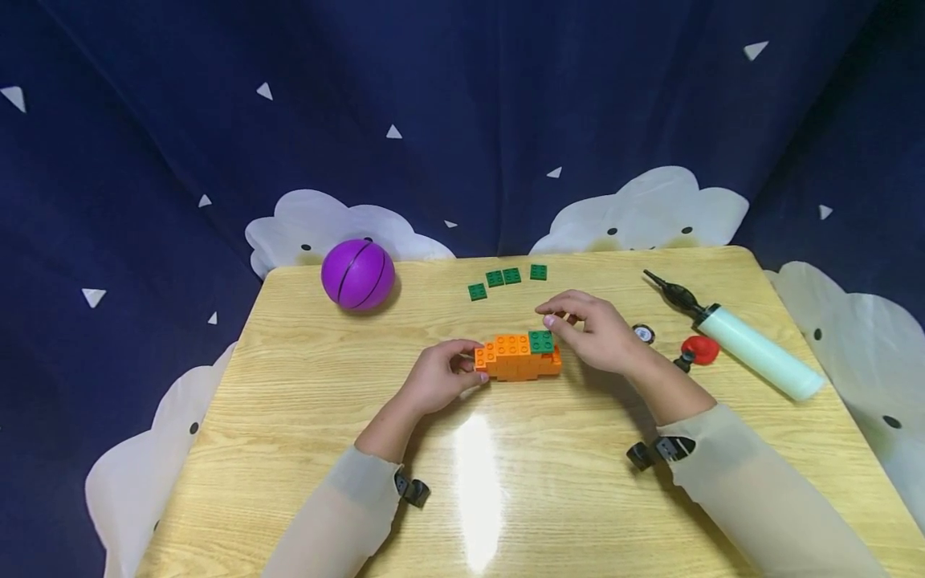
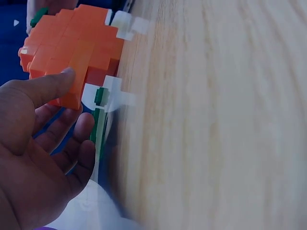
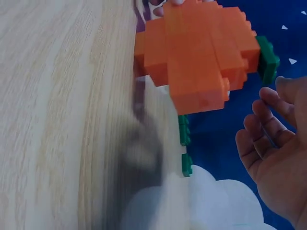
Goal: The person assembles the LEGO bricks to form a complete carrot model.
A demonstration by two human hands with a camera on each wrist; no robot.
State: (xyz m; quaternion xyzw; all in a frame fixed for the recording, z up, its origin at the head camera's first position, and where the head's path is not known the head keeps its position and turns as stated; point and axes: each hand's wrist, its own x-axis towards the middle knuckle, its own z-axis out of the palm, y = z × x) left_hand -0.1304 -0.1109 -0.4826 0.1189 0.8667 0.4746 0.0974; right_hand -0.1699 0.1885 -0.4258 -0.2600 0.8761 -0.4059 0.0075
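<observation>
An orange block build (image 1: 516,368) stands on the table, its stepped top studded. One green brick (image 1: 540,342) sits on its right part; the right wrist view shows that green brick (image 3: 268,60) too. My left hand (image 1: 437,377) grips the build's left end, thumb in front and fingers behind; in the left wrist view the thumb of the hand (image 2: 48,139) lies on the orange face (image 2: 86,48). Beside the green brick, my right hand (image 1: 596,333) hovers with loosely bent fingers; in the right wrist view this hand (image 3: 278,139) holds nothing.
Several loose green bricks (image 1: 511,276) lie behind the build. A purple ball (image 1: 358,274) rests at the back left. To the right are a pump (image 1: 759,352), a red object (image 1: 700,350) and a small round black-and-white item (image 1: 643,333). A dark blue curtain (image 1: 433,96) hangs behind the table.
</observation>
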